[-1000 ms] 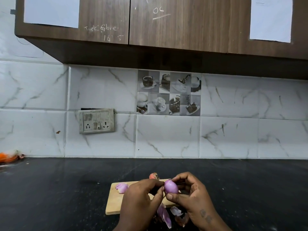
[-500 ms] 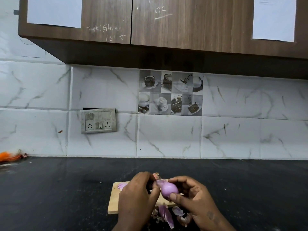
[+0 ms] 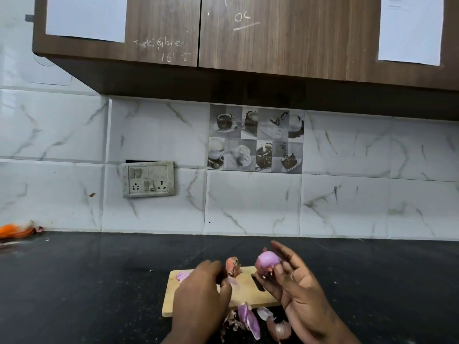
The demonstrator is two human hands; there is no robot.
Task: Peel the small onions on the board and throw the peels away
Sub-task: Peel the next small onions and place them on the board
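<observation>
Hands work over a small wooden board (image 3: 248, 294) on a black table (image 3: 99, 281), seen from the head camera. At the far left edge an orange object (image 3: 11, 230), too blurred to name, lies where the table meets the white marble-look wall (image 3: 248, 207). To its right, a switch panel (image 3: 148, 179) with two sockets is set in the wall.

A pale purple peeled piece (image 3: 182, 274) rests on the board's far left corner, partly hidden by the left hand (image 3: 201, 299). That hand hovers over the board's left half with its back to the camera and its fingers curled. Its thumb and fingertips pinch a small pink scrap of peel (image 3: 233, 281). Just beyond it, at the board's far edge, sits an unpeeled onion (image 3: 232, 266) in reddish-brown skin.

Further right, the right hand (image 3: 295, 291) has its palm turned toward the camera. It grips a smooth purple onion (image 3: 267, 263), thumb below and fingers behind, raised above the board's right end and apart from the left hand. On the table just in front of the board, between the two wrists, lies a heap of loose peels (image 3: 248, 321), purple and brown.

Above, a picture tile (image 3: 255, 139) of coffee cups marks the wall. Over it hangs a brown wooden cupboard (image 3: 273, 45) with chalk scrawl and white paper sheets (image 3: 85, 18) on its doors.
</observation>
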